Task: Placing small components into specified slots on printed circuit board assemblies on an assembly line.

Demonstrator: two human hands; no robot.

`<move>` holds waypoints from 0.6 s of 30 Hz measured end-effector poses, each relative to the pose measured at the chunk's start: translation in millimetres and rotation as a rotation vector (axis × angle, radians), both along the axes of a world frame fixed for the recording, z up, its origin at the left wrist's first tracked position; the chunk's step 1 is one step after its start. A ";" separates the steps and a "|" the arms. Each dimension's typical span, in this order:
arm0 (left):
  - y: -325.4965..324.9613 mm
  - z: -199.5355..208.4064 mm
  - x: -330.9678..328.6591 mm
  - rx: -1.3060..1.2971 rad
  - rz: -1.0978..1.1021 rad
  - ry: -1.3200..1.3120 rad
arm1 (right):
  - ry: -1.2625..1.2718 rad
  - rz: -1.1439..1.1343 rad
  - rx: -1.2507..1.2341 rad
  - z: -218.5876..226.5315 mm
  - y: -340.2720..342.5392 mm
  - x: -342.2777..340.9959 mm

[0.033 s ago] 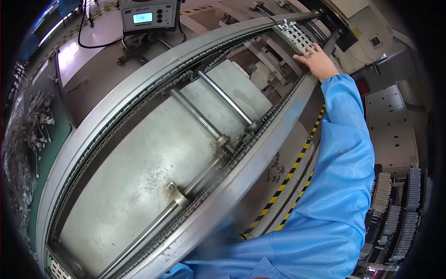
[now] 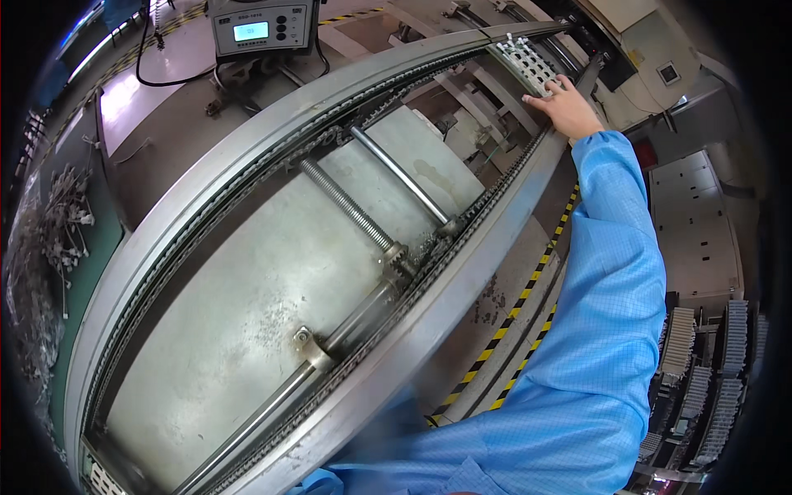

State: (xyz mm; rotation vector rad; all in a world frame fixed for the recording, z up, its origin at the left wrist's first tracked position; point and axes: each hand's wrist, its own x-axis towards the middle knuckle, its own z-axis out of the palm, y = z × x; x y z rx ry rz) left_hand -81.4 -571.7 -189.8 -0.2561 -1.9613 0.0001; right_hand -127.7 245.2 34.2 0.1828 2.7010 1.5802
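Note:
My right hand [image 2: 571, 110] reaches to the far right end of a long chain conveyor [image 2: 412, 330]. Its curled fingers press on the near end of a white board [image 2: 528, 66] full of dark slots, with the thumb at its corner. Small white parts stand on the board's far end. The board lies across the conveyor, between its two rails. My fingers hide part of the board's near edge. A blue sleeve covers the right arm. My left hand is out of sight.
Between the rails run a threaded rod [image 2: 346, 202] and a smooth shaft [image 2: 403, 175] above a metal plate [image 2: 223, 305]. Beyond the far rail stands a grey box with a lit display [image 2: 252, 31]. White wired parts [image 2: 70, 219] lie at left; loaded racks [image 2: 693, 396] stand at lower right.

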 end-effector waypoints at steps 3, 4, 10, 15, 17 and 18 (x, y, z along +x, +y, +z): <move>2.1 0.2 0.5 -0.013 0.033 -0.010 | -0.025 -0.039 0.064 5.1 19.4 4.7; 4.2 5.2 4.1 -0.034 0.058 -0.038 | -0.029 -0.028 0.062 1.7 22.7 0.8; -0.1 13.5 1.9 -0.021 0.050 -0.004 | 0.018 -0.330 0.088 -4.1 34.7 -11.7; -9.7 31.2 1.9 -0.095 -0.039 -0.005 | 0.246 -0.257 -0.133 -15.3 7.8 -21.5; -5.6 27.8 3.7 -0.026 -0.019 0.031 | 0.364 -0.068 -0.280 -8.3 -19.8 -22.7; -2.6 27.2 4.0 0.041 0.002 0.066 | 0.371 0.046 -0.292 -7.5 -29.3 -19.3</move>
